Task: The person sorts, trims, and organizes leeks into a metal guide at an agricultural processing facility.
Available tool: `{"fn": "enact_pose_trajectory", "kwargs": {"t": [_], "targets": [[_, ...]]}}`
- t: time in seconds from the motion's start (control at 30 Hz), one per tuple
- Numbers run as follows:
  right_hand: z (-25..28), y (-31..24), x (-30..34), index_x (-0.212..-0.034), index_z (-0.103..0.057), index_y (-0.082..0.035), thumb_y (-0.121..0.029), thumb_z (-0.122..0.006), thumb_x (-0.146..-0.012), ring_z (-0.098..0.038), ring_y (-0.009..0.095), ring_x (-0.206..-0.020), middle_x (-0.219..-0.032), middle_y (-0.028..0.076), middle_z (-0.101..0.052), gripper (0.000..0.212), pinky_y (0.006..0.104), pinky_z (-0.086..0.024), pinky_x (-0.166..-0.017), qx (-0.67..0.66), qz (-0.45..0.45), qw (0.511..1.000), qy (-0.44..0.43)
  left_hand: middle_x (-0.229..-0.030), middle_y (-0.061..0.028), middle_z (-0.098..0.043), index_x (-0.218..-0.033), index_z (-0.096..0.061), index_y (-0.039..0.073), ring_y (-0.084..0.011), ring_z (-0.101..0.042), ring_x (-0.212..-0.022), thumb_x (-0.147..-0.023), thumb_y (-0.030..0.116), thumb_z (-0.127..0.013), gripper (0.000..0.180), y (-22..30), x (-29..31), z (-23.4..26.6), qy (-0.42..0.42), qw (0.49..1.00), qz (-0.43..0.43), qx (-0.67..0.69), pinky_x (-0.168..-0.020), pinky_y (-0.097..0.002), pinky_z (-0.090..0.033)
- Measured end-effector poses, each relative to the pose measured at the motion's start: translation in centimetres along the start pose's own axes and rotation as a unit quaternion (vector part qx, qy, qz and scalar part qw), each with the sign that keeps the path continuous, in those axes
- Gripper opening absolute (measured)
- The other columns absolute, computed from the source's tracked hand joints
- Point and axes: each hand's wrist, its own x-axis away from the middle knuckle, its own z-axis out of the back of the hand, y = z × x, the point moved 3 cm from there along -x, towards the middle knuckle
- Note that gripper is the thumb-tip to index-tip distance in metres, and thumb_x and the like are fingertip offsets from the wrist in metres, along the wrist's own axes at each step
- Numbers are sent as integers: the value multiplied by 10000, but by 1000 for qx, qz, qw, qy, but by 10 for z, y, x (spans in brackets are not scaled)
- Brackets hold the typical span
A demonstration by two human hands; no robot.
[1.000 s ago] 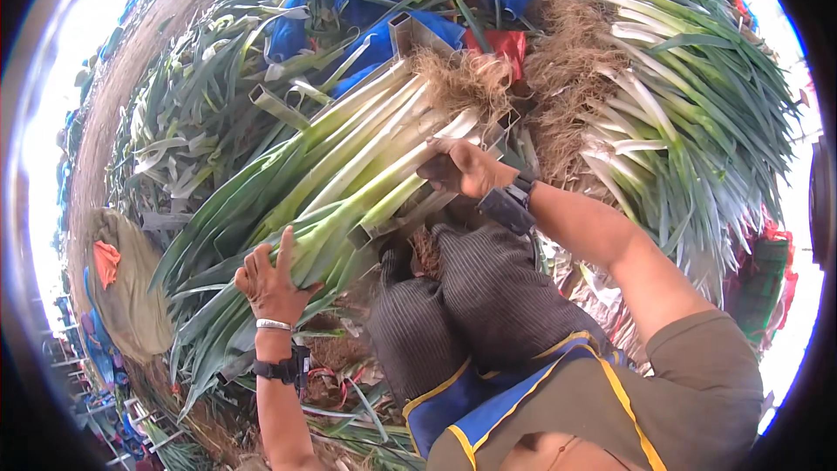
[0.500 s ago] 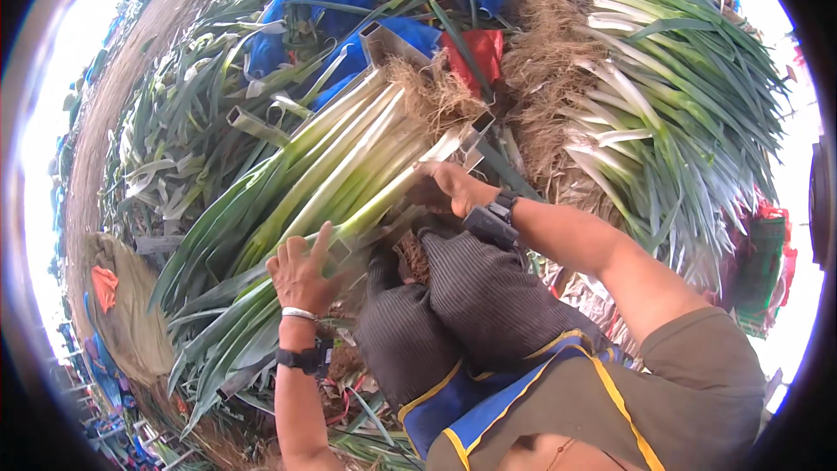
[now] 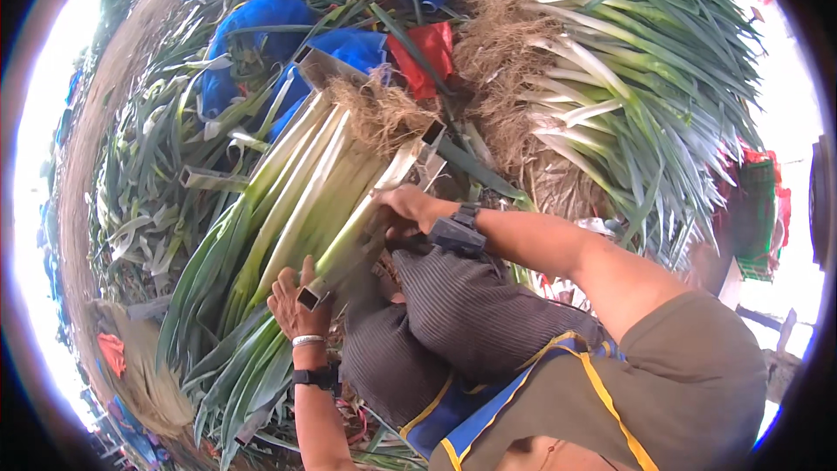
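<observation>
A row of leeks lies slantwise in a metal tube frame, brown roots toward the far right and green leaves toward the near left. My right hand is closed round the white stalk of the nearest leek, below its roots; some of its fingers are hidden under the stalk. My left hand is curled on the same leek where white turns to green, beside an open metal tube end. Its thumb points up along the stalk.
A large pile of leeks lies at the right, roots inward. Loose leaves cover the ground at left. Blue netting and a red cloth lie beyond the frame. Another tube end sticks out at left. A green crate stands far right.
The view has shifted, so the frame and piles sit further left. My left hand's fingers, spread before, have drawn in on the leek. My right hand keeps its hold near the roots.
</observation>
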Motion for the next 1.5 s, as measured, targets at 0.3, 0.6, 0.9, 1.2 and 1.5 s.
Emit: {"fn": "enact_pose_trajectory", "kwargs": {"t": [0.3,0.6,0.9,1.2,1.5], "targets": [[40,29,-104,-810,-656,-13,-384,-551,-946,-627,216,-562,-713,100,-665,409,359,-493,-487,110,319,938,-83,-1121,-87,-540,-1233,-632,197,-303,-505,-1076,-763,421,-687,523,5,-11,-18,11,1000,3,-20,-852,-437,-397],[209,-78,119,-835,-645,-46,-284,-553,-943,-575,131,-657,-751,51,-615,277,264,-492,-564,-195,300,909,213,-1066,-32,-491,-1253,-599,235,-254,-483,-1080,-662,463,-743,649,-17,3,-22,36,998,8,-49,-828,-421,-383],[425,-110,120,-1027,-475,-22,-360,-560,-931,-606,253,-709,-851,143,-530,361,393,-512,-591,-619,390,645,222,-1039,-32,-477,-1301,-561,211,-286,-470,-1071,-611,465,-791,770,-18,3,-17,18,1000,-11,-23,-809,-440,-377],[432,-96,137,-1029,-514,-67,-488,-544,-883,-553,209,-765,-871,79,-582,446,344,-449,-687,-629,385,606,298,-1055,-27,-486,-1313,-556,215,-288,-469,-1061,-629,466,-792,766,-11,1,-10,-3,1000,5,-26,-821,-432,-371],[417,-117,137,-1072,-454,-129,-342,-585,-899,-534,223,-744,-922,99,-544,304,392,-458,-609,-641,395,578,315,-1050,-29,-485,-1285,-569,231,-272,-463,-1074,-583,395,-824,764,-21,4,-14,-9,999,35,-23,-827,-421,-371]]}}
